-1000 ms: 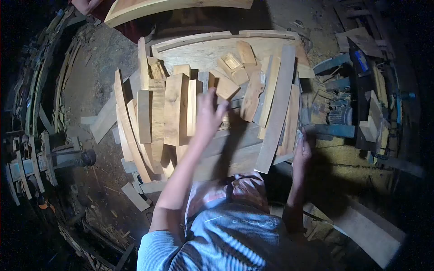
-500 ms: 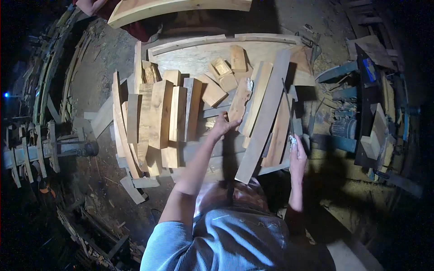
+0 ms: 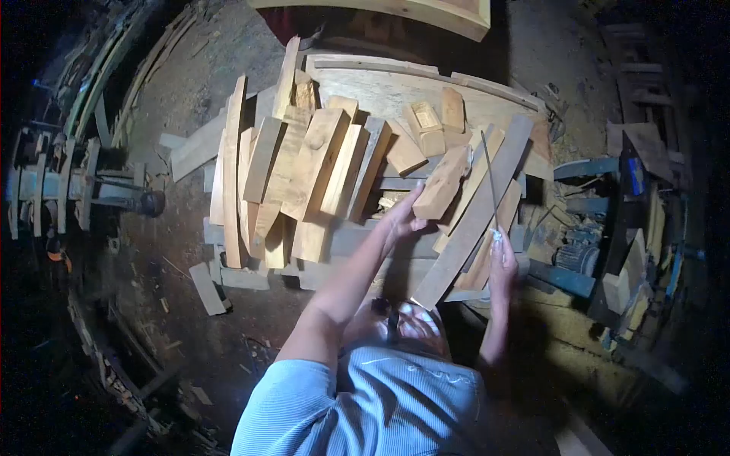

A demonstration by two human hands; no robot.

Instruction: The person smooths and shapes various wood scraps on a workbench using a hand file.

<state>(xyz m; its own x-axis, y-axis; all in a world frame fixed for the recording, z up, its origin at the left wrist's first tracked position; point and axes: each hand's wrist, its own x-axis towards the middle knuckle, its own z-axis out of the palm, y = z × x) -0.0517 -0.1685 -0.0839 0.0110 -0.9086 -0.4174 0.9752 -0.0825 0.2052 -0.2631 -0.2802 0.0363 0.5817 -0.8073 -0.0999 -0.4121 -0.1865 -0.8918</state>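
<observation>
My left hand (image 3: pixel 409 215) grips the near end of a short, thick wood block (image 3: pixel 444 185) with a rough, knotty right edge. Its far end lies toward the middle of the bench. My right hand (image 3: pixel 502 264) is closed round the whitish wrapped handle of a long, thin, dark rod-like tool (image 3: pixel 490 178). That rod points away from me and crosses over a long grey plank (image 3: pixel 479 216). Between the plank and the block lies a paler strip of wood (image 3: pixel 473 190).
Stacked wood pieces (image 3: pixel 323 144) stand on the bench's left. Behind are a small block with a carved recess (image 3: pixel 424 115) and a curved board (image 3: pixel 372 67). A large wooden piece (image 3: pixel 395 9) hangs over the far side. A motor (image 3: pixel 576 258) sits at right.
My left hand has raised and turned the block's near end. The rod now leans left over the long plank. My view has shifted, and the large far piece has moved right.
</observation>
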